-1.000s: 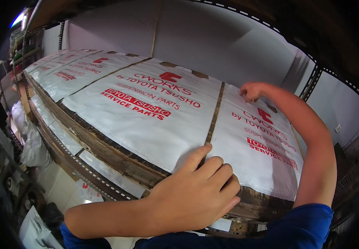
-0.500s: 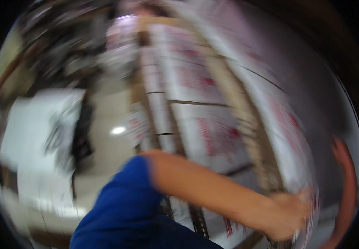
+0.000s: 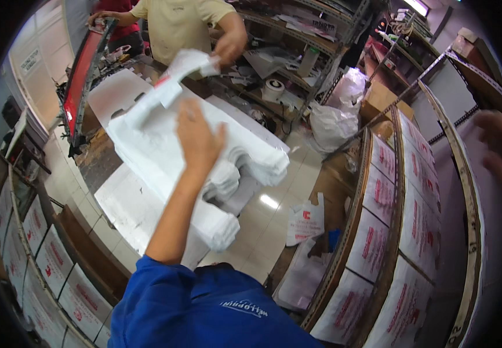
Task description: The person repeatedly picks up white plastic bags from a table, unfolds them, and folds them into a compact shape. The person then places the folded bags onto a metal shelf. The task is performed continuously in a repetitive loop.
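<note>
My left hand (image 3: 197, 139) reaches out over a thick stack of white plastic carrier bags (image 3: 152, 142) on the table. Its thumb stands apart from the fingers, and I see nothing held in it; the fingertips are blurred. Whether it touches the top bag I cannot tell. Near the right rim, my right hand (image 3: 497, 145) is raised beside the shelving, smeared but with fingers apart and nothing visible in it. Across the table, a co-worker in a yellow shirt (image 3: 181, 29) has a hand at a loose white bag (image 3: 187, 64) above the stack's far end.
Racks with white printed bag stacks (image 3: 373, 243) flank me on the right, and similar stacks (image 3: 59, 261) on the left. A red-and-black screen frame (image 3: 86, 75) stands tilted at the far left. Cluttered shelves (image 3: 286, 35) and a white sack (image 3: 335, 124) are at the back.
My view has swung from the right-hand shelves to the table and co-worker. My left hand has left the printed stacks and now extends over the white bags. My right hand appears higher.
</note>
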